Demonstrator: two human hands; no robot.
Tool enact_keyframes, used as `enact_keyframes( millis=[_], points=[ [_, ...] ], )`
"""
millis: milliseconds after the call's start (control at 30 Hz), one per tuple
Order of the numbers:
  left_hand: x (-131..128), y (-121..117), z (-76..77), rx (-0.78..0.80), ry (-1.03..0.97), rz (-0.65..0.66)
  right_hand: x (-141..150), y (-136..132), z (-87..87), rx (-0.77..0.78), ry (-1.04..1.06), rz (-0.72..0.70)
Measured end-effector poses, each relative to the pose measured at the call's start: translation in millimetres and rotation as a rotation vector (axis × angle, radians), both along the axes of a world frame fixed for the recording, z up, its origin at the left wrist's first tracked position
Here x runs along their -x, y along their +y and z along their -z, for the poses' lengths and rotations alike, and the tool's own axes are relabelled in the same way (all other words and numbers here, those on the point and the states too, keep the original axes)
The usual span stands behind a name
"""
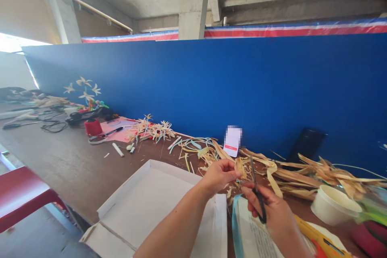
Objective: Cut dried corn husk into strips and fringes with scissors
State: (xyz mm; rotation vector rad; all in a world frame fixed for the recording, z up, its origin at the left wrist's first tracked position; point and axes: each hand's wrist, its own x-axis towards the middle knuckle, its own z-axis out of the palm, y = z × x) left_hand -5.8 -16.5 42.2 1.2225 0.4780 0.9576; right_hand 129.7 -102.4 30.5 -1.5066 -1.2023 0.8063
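Note:
My left hand [218,175] pinches a small piece of dried straw-coloured leaf [240,167] above the brown table [69,165]. My right hand [270,209] is closed round the black handles of a pair of scissors [256,187], whose blades point up at the leaf piece. Both hands hover over the edge of an open white cardboard box [151,205] and a printed sheet [256,238]. A heap of dried leaf strips [308,175] lies just behind the hands.
A blue partition [242,88] runs along the table's far side. On the table stand a white cup [332,205], a red tape roll [93,127], pink paper, straw flowers [83,88], a white tag [232,141] and a dark phone [305,145]. A red stool [21,197] stands at left.

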Motion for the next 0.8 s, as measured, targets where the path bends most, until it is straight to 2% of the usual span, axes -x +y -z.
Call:
enact_keyframes(
  millis=[133,233,333,467,600,667,767,800],
  points=[
    [2.9,4.6,0.5,-0.004,0.051,-0.045,-3.8,-2.0,-8.1,-0.105,0.014,0.255],
    [3.9,7.9,3.3,-0.044,0.190,-0.130,-3.6,-2.0,-10.8,-0.111,0.037,0.343],
    [1.6,6.6,6.5,-0.080,0.266,-0.143,-2.9,0.5,-7.2,-0.115,0.087,0.286],
    [-5.8,1.0,10.0,-0.073,0.243,-0.035,-3.0,4.3,1.2,-0.127,0.138,0.137],
    [-6.9,1.0,13.0,-0.075,0.267,0.014,-5.1,5.6,5.6,-0.120,0.099,0.127],
    [-2.9,2.1,14.4,-0.192,0.374,-0.033,-7.5,5.8,6.7,-0.103,0.078,0.189],
    [3.9,-0.1,17.5,-0.631,0.718,-0.194,-11.7,6.6,8.6,-0.106,0.082,0.308],
    [5.2,-2.0,18.6,-0.767,0.842,-0.205,-12.7,6.9,9.1,-0.116,0.089,0.336]
  ],
)
